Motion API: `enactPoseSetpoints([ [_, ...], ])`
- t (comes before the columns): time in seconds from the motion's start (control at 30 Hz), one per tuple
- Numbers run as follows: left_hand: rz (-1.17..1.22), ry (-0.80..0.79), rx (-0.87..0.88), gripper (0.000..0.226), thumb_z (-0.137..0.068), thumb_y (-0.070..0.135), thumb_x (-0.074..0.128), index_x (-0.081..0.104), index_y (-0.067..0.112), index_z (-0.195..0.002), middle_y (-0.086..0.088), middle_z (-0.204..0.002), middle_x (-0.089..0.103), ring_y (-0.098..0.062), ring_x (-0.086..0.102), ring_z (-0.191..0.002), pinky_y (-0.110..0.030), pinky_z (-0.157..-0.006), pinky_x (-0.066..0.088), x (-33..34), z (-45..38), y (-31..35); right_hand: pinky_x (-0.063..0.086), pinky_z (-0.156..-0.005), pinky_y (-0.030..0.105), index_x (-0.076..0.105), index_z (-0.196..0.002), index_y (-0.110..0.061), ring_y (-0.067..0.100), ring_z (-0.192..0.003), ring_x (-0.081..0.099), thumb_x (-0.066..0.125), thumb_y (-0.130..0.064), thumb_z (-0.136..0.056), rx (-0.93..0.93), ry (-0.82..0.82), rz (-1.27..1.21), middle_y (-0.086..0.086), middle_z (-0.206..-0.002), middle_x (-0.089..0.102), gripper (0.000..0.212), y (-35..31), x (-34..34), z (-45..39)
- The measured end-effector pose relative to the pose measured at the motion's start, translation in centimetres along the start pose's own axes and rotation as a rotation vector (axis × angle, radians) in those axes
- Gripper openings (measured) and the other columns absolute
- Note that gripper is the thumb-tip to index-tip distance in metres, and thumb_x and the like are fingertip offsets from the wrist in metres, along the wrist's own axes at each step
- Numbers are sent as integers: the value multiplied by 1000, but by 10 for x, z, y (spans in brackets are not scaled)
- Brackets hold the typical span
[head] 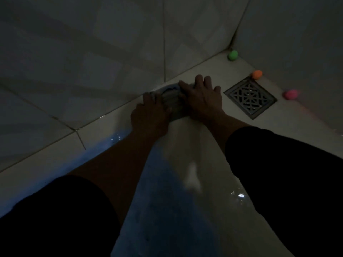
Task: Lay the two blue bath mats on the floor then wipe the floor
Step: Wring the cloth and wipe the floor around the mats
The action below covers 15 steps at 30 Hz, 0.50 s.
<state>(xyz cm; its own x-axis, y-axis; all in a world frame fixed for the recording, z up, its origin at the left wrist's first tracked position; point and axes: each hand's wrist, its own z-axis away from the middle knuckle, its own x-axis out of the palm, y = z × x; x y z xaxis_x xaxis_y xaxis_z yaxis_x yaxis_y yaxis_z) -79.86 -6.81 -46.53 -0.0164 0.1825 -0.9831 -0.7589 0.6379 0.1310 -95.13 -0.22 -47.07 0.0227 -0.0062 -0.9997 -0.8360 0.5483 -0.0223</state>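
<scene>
The room is dim. A bunched grey cloth (pixel 171 102) lies on the pale floor tile (pixel 185 145) right against the foot of the wall. My left hand (pixel 148 114) presses on the cloth's left side with the fingers curled over it. My right hand (pixel 201 95) lies flat on its right side, fingers spread toward the wall. Both forearms reach forward from dark sleeves. The floor near me looks wet, with small glints and a bluish sheen (pixel 161 191). No blue bath mat can be made out.
A square metal floor drain (pixel 250 97) sits just right of my right hand. Three small egg-shaped things lie along the right wall: green (pixel 233 55) in the corner, orange (pixel 257 74), pink (pixel 290 94). Tiled walls (pixel 92 52) close the space ahead and to the right.
</scene>
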Motion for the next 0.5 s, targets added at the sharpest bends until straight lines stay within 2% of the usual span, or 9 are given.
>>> enactPoseSetpoints([
  [0.1,30,-53,14,74,-99,43,52,15,17,-157,-16,-155,23,-40,55,-114,-44,-87,44,0,11,26,30,-103,58,28,-150,-34,37,-136,24,36,-47,-102,55,-37,-24,14,-147,31,51,13,-1,16],
  [0.2,42,-80,31,79,-98,37,57,12,15,-158,-15,-155,22,-37,57,-112,-42,-82,44,5,30,41,34,-99,58,27,-150,-32,39,-135,26,48,-41,-97,113,-81,-84,15,-144,34,57,15,-2,40],
  [0.27,53,-103,40,81,-97,35,59,11,14,-158,-16,-154,24,-37,57,-112,-44,-85,47,9,44,46,36,-96,56,30,-148,-31,39,-132,30,52,-36,-95,162,-87,-99,16,-141,37,57,14,-5,58],
  [0.4,132,-176,34,72,-100,37,54,16,14,-156,-17,-150,30,-39,58,-110,-46,-89,48,8,65,53,39,-89,52,40,-138,-26,36,-124,36,54,-31,-93,280,-113,-146,14,-132,43,47,3,-12,89],
  [0.5,211,-202,19,60,-102,35,50,25,15,-152,-15,-145,35,-39,58,-112,-45,-92,47,1,83,53,40,-89,51,39,-133,-23,36,-121,38,56,-26,-92,351,-177,-246,14,-129,43,44,-6,-22,109],
])
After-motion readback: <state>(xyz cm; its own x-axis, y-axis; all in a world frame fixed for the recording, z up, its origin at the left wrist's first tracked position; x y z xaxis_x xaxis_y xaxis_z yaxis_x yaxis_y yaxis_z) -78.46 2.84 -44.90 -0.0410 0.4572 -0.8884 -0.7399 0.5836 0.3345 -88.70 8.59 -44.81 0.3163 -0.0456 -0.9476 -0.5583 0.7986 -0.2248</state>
